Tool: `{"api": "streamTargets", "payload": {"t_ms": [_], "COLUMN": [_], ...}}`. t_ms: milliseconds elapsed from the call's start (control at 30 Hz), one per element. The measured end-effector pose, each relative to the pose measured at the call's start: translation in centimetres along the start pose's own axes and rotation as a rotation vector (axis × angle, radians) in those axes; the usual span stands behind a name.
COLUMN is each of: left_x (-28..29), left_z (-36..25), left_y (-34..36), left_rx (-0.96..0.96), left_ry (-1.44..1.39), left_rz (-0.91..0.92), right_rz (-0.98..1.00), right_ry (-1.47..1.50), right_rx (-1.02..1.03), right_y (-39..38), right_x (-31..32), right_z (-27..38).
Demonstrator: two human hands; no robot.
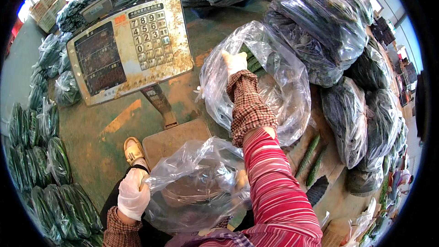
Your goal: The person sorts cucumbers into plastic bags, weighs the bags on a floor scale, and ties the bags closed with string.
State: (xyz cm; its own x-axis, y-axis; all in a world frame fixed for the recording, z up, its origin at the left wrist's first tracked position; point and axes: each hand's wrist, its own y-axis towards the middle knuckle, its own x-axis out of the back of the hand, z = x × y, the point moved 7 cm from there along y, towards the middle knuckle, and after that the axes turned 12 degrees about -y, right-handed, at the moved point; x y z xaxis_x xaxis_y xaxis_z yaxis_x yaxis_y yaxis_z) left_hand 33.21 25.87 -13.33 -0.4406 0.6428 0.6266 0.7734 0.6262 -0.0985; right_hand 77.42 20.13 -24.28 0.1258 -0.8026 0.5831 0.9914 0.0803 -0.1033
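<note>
My left hand [134,195], in a pale thin glove, is closed on the gathered rim of a clear plastic bag [183,155] spread in front of me. The bag's mouth gapes and I see no produce in it. My right hand [235,62], also gloved, reaches far forward to the left side of a second, larger clear bag [292,82]. Its fingers are curled right beside several green cucumbers [254,60] in that bag. Their tips are hidden, so what they grip cannot be made out. The right sleeve covers part of this bag.
A rusty scale with a keypad display [137,45] stands ahead on the left, its platform [176,139] low near my foot. Filled bags [315,23] are heaped on the right. Two loose cucumbers [307,155] lie beside my right arm. Bagged cucumbers [59,206] line the left.
</note>
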Motion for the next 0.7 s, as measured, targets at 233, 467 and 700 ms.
{"api": "streamTargets", "payload": {"t_ms": [233, 467, 700], "left_x": [-0.3, -1.3, -1.5], "left_z": [-0.3, -0.9, -0.9], "left_y": [1.6, 1.0, -0.5], "left_rx": [-0.026, -0.116, -0.123], "left_ry": [-0.047, 0.031, -0.005], "left_rz": [0.006, 0.034, 0.071], "right_rz": [0.474, 0.284, 0.092], "right_ry": [0.623, 0.870, 1.041], "right_rx": [0.027, -0.029, -0.028], "right_y": [3.4, -8.1, -13.4], "right_x": [3.6, 16.1, 23.1], "right_z": [-3.7, -9.1, -11.8]}}
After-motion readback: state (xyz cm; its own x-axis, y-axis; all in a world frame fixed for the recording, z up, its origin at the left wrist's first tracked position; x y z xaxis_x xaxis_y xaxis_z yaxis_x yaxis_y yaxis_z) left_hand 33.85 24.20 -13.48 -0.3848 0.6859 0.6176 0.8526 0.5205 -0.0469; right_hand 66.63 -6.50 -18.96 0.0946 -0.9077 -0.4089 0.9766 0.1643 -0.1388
